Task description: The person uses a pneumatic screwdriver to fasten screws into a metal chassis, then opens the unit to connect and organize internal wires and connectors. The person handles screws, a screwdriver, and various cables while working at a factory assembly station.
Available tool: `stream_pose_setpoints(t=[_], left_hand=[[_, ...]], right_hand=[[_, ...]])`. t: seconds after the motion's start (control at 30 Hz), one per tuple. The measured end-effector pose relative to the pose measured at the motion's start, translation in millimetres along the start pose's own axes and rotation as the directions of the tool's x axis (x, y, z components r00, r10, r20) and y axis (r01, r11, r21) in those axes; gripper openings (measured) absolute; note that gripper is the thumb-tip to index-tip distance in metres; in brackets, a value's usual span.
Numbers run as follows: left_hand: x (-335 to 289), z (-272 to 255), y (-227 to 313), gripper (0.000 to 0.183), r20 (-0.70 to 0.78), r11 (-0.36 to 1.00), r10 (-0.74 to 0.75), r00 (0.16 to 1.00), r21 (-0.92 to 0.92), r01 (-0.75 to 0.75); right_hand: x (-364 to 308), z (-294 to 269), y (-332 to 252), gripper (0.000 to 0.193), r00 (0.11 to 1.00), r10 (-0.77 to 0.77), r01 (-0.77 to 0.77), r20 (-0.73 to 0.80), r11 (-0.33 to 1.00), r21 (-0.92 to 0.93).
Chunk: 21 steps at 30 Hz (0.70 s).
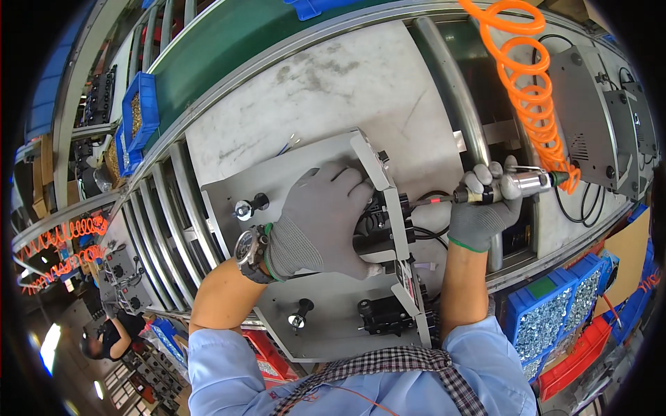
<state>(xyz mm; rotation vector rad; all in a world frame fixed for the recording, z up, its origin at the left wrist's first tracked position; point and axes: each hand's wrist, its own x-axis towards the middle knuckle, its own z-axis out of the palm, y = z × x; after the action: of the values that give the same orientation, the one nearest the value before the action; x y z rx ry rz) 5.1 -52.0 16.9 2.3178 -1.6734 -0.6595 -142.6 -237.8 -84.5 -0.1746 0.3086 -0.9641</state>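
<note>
My gloved left hand (pixel 322 218) reaches into an open grey metal housing (pixel 295 161), its fingers curled over a black component (pixel 375 223) at the side panel. In my gloved right hand (pixel 482 220) is an air screwdriver (pixel 533 183), lying nearly level with its bit pointing left at that panel's outer face. Whether the bit touches a screw is too small to tell. A second grey housing (pixel 276 334), nearer my body, holds a similar black component (pixel 386 316) and a round black-and-silver fitting (pixel 300 315). The farther housing has a matching fitting (pixel 248 207).
An orange coiled hose (pixel 531 90) runs up from the screwdriver. The housings rest on a pale worktop (pixel 312 83) beside metal rollers (pixel 182 215). Blue bins of screws (pixel 548 319) stand at right, near more grey units (pixel 586 118). Another person (pixel 114 338) works far left.
</note>
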Motion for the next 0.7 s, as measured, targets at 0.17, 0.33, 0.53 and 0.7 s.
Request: stream_pose_setpoints(t=[0.17, 0.33, 0.53, 0.7], left_hand=[[-2.4, 3.7, -0.7, 0.09, -0.043, 1.0, 0.022, 0.999, 0.021, -0.021], [-1.8, 5.0, -5.0, 0.09, -0.122, 0.997, 0.077, 0.99, 0.006, -0.077], [13.0, -2.2, -12.8, 0.08, -0.013, 0.997, 0.066, 0.998, -0.041, -0.066], [13.4, 0.1, -13.8, 0.087, -0.088, 0.999, 0.034, 0.996, 0.005, -0.034]], right_hand=[[-6.4, 5.5, -0.5, 0.036, 1.0, -0.014, 0.015, 0.026, 0.998, -0.066], [-0.7, 8.4, 5.5, 0.039, 0.982, -0.02, -0.005, -0.186, 0.991, -0.133], [5.0, 25.6, -29.1, 0.005, 0.975, -0.123, 0.078, -0.184, 0.969, -0.236], [-24.7, 13.6, -72.3, 0.023, 0.993, -0.081, -0.068, -0.082, 0.158, -0.985]])
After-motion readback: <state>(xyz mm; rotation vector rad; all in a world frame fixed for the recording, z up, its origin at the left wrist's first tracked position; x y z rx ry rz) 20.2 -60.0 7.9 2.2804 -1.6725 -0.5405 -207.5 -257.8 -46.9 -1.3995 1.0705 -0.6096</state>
